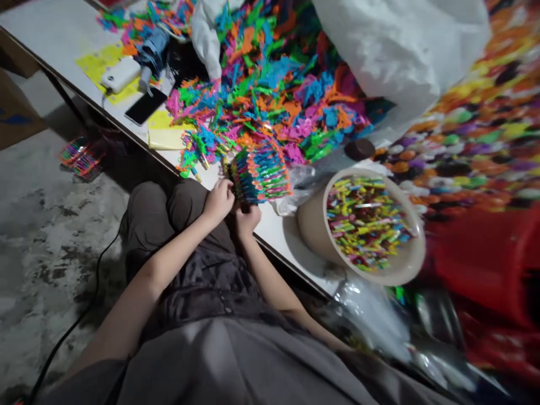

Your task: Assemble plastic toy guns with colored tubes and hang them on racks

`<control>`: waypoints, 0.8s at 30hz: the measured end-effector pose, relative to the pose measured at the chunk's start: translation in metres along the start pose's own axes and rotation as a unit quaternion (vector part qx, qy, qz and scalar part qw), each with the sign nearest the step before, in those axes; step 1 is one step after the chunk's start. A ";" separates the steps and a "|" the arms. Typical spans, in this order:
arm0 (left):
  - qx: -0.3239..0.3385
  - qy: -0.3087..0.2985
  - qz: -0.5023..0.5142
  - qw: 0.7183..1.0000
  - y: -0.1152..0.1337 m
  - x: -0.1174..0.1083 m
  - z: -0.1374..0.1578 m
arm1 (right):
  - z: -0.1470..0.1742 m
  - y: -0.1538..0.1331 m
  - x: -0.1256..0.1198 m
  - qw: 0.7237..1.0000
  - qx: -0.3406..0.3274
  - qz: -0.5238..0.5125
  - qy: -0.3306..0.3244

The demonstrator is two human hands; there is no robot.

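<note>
At the table's near edge, a neat bundle of colourful plastic pieces (265, 175) stands in rows, blue and green with orange ends. My left hand (220, 200) is closed at the bundle's near left side, fingers curled against it. Close by, my right hand (248, 220) grips the lower near edge, thumb up. The fingertips of both hands are partly hidden, and the exact kind of piece is too small to tell. Just beyond lie a few loose small pieces (202, 147) and a large heap of bright plastic parts (270, 95).
To the right stands a beige bucket (310, 211) full of small colourful pieces. Beyond it are a white sack (405, 50), a red tub (476, 264) and many coloured round pieces. A phone (145, 106), a white power bank (121, 75) and yellow paper lie on the left.
</note>
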State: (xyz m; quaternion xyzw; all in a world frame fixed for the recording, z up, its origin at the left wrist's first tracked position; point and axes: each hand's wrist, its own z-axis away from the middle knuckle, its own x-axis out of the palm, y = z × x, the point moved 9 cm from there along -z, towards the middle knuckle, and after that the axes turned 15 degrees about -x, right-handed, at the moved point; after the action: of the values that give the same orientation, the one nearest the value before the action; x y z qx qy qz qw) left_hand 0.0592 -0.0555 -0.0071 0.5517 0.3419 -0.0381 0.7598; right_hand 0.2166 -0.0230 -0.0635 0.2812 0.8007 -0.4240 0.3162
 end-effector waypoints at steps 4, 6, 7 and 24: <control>0.051 0.046 0.056 0.996 0.007 -0.005 0.000 | 0.009 0.023 -0.027 0.999 0.022 0.044 0.014; 0.069 0.044 0.054 0.995 0.009 -0.001 -0.002 | 0.011 0.030 -0.033 0.998 0.027 0.054 0.011; 0.076 0.043 0.054 0.995 0.010 0.001 -0.002 | 0.012 0.032 -0.034 0.998 0.029 0.056 0.006; 0.059 0.007 0.014 0.998 0.015 0.002 0.002 | 0.012 0.027 -0.037 0.994 0.096 0.047 0.010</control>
State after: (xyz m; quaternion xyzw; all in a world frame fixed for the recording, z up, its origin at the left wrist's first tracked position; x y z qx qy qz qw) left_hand 0.0680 -0.0509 0.0040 0.6004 0.3367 -0.0439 0.7241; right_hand 0.2630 -0.0264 -0.0550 0.3519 0.7453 -0.4810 0.2990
